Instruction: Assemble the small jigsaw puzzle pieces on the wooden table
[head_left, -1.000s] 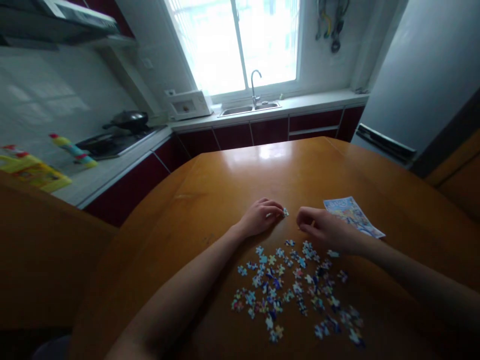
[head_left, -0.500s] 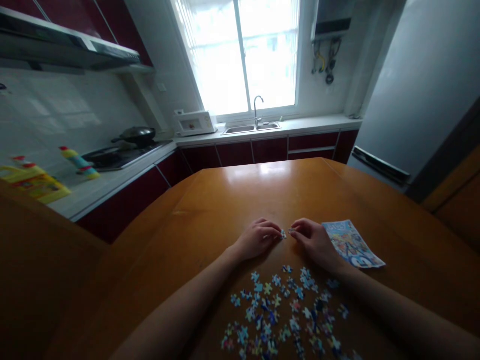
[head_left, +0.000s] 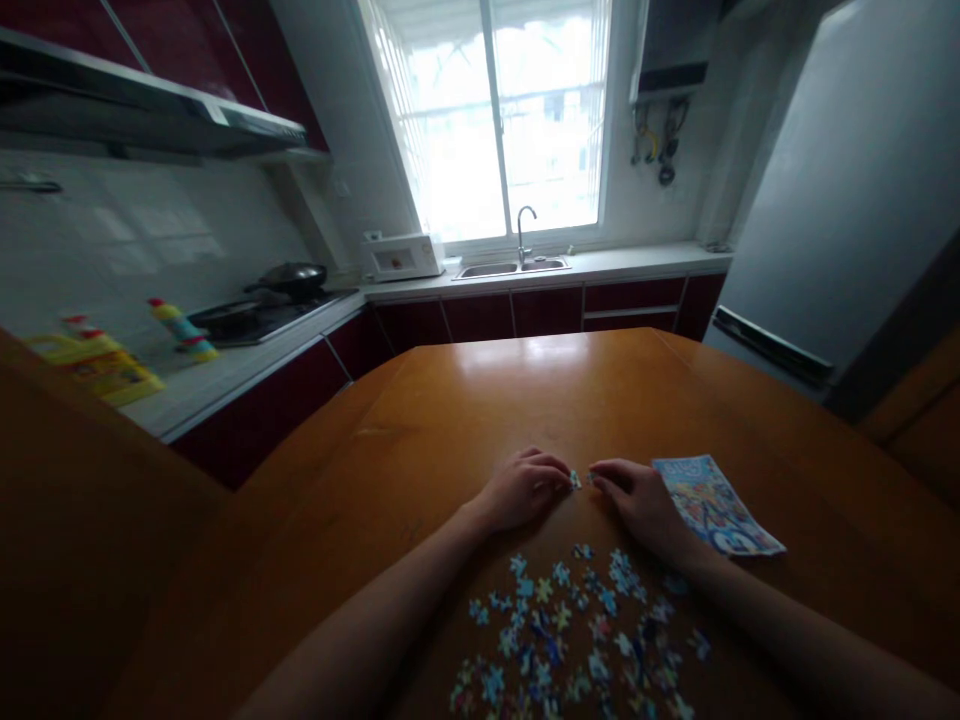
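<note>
My left hand (head_left: 520, 490) rests on the wooden table (head_left: 525, 400), fingers curled, pinching a small puzzle piece (head_left: 574, 479) at its fingertips. Just to its right, my right hand (head_left: 637, 497) is also curled in a pinch, holding a second small piece against the first one. The two hands' fingertips nearly meet. Several loose puzzle pieces (head_left: 562, 630) lie scattered on the table in front of me, below both hands.
A colourful printed leaflet (head_left: 712, 505) lies right of my right hand. Beyond the table are a kitchen counter with a sink (head_left: 514, 267), a white microwave (head_left: 401, 257), a stove with a pan (head_left: 289, 280), bottles (head_left: 105, 360) and a grey fridge (head_left: 840, 190).
My right hand moved left with a piece until its fingertips met my left hand's piece. The camera tilted up, so the hands and pieces sit lower in view.
</note>
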